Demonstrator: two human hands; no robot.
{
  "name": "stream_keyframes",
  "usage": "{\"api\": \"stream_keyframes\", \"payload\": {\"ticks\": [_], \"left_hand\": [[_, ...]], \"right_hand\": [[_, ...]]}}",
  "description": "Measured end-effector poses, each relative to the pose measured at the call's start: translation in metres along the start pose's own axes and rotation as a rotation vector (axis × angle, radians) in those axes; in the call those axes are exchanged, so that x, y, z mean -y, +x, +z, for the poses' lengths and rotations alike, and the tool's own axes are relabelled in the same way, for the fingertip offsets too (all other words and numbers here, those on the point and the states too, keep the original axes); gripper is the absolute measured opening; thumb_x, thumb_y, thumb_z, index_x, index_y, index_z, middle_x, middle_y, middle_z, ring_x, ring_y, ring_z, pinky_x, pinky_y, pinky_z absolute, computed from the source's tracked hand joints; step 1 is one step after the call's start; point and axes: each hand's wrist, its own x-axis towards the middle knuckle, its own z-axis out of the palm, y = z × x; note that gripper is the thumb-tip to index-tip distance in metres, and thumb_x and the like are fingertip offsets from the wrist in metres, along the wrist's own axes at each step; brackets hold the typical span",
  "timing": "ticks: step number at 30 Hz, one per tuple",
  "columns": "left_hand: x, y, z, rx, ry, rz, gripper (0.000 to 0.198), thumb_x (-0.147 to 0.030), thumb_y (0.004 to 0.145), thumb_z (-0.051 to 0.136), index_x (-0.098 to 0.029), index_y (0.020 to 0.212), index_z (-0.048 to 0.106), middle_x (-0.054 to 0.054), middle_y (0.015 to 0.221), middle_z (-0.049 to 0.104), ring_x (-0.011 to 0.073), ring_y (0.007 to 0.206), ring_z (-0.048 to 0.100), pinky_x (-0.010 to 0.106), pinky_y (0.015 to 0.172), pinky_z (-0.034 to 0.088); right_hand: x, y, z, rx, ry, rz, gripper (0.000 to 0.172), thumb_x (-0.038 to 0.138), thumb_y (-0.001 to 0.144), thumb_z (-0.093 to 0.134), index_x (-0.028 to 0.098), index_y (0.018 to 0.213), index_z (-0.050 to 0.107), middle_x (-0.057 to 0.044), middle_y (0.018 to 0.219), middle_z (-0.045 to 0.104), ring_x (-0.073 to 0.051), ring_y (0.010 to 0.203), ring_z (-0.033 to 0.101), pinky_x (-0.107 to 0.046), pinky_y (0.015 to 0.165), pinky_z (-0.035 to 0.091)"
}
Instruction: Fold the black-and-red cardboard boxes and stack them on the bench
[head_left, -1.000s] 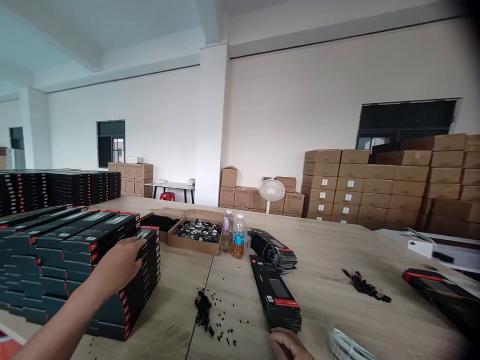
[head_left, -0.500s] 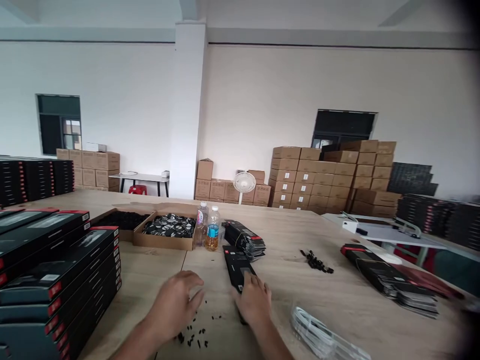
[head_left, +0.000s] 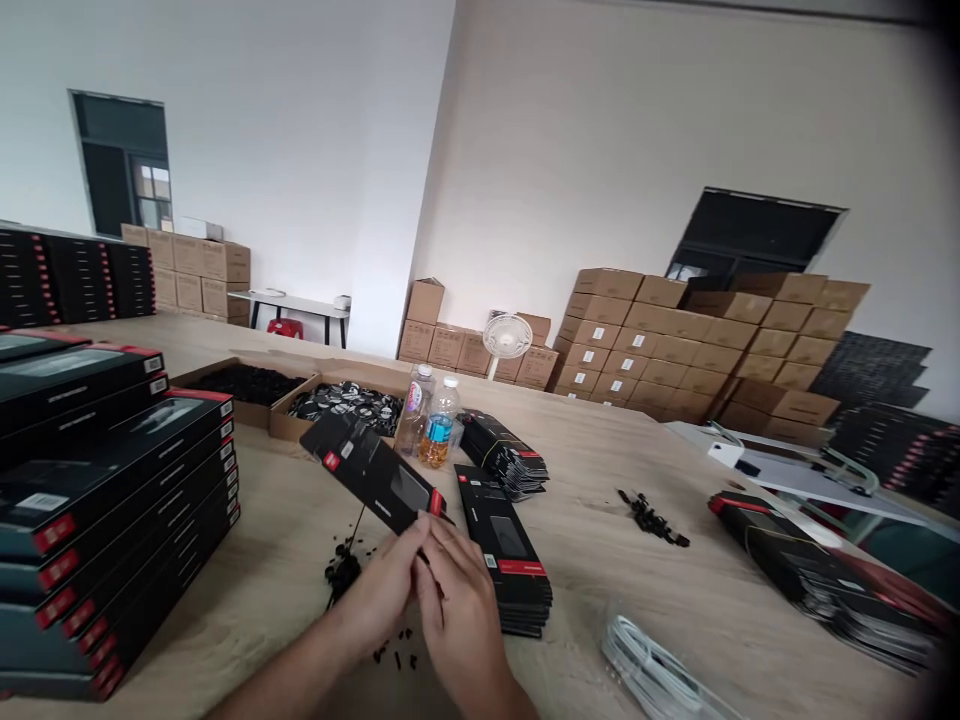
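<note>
My two hands meet low in the middle of the view, over a wooden table (head_left: 600, 600). My left hand (head_left: 379, 590) and my right hand (head_left: 457, 590) both pinch the near end of a flat black carton sleeve with red ends (head_left: 371, 470), which tilts up and away to the left. Just right of my hands lies a pile of the same flat sleeves (head_left: 506, 555). A scatter of small black parts (head_left: 349, 575) lies on the table under my left hand.
Stacks of closed black boxes (head_left: 105, 500) fill the left side. Behind are two open cardboard trays (head_left: 330, 400), two bottles (head_left: 431, 425), another sleeve pile (head_left: 502, 455), a heap of black parts (head_left: 652, 520), white cables (head_left: 652, 670) and more sleeves (head_left: 817, 580) at the right.
My left hand left the box stack and came to the middle. Both hands took a flat sleeve off the pile and lifted it; the view has swung right and down.
</note>
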Motion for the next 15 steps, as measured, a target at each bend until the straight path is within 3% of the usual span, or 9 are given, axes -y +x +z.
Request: {"api": "stream_keyframes", "payload": {"ticks": [3,6,9,12,15], "left_hand": [[-0.01,0.012,-0.024,-0.169,-0.012,-0.003,0.04,-0.048,0.079,0.062,-0.014,0.097,0.07,0.009,0.092,0.074,0.0228,0.084,0.068,0.033,0.068,0.057],[-0.022,0.02,-0.052,-0.217,0.036,0.023,0.032,-0.034,0.067,0.075,-0.015,0.093,0.071,0.006,0.09,0.074,0.0208,0.08,0.067,0.028,0.061,0.056],[-0.024,0.025,-0.07,-0.251,0.073,0.032,0.026,-0.025,0.061,0.079,-0.014,0.083,0.073,0.004,0.08,0.074,0.0198,0.075,0.066,0.026,0.057,0.054],[-0.02,0.027,-0.076,-0.233,0.066,0.034,0.026,-0.027,0.061,0.079,-0.014,0.083,0.073,0.005,0.08,0.075,0.0215,0.078,0.068,0.027,0.059,0.054],[-0.018,0.028,-0.075,-0.206,0.024,0.044,0.034,-0.035,0.063,0.079,-0.015,0.09,0.073,0.007,0.091,0.077,0.0246,0.09,0.07,0.033,0.072,0.057]], "right_hand": [[-0.002,-0.004,0.01,-0.003,0.149,0.08,0.034,0.022,0.094,0.046,0.02,0.123,0.064,-0.011,0.135,0.059,-0.023,0.123,0.056,-0.037,0.102,0.046],[-0.012,-0.004,0.013,0.046,0.18,0.2,0.028,0.019,0.091,0.045,0.018,0.1,0.071,-0.012,0.113,0.069,-0.022,0.106,0.063,-0.035,0.092,0.05],[-0.012,0.002,0.016,0.312,0.247,0.303,0.024,0.017,0.085,0.048,0.018,0.083,0.072,-0.005,0.083,0.071,-0.017,0.075,0.064,-0.027,0.069,0.05],[0.003,0.011,0.022,0.626,0.313,0.351,0.011,0.024,0.079,0.062,0.018,0.076,0.071,0.001,0.068,0.068,-0.014,0.062,0.059,-0.021,0.054,0.042],[0.02,0.017,0.028,0.742,0.239,0.276,0.003,0.022,0.068,0.072,0.02,0.07,0.071,0.003,0.065,0.068,-0.013,0.059,0.057,-0.02,0.051,0.036]]}}
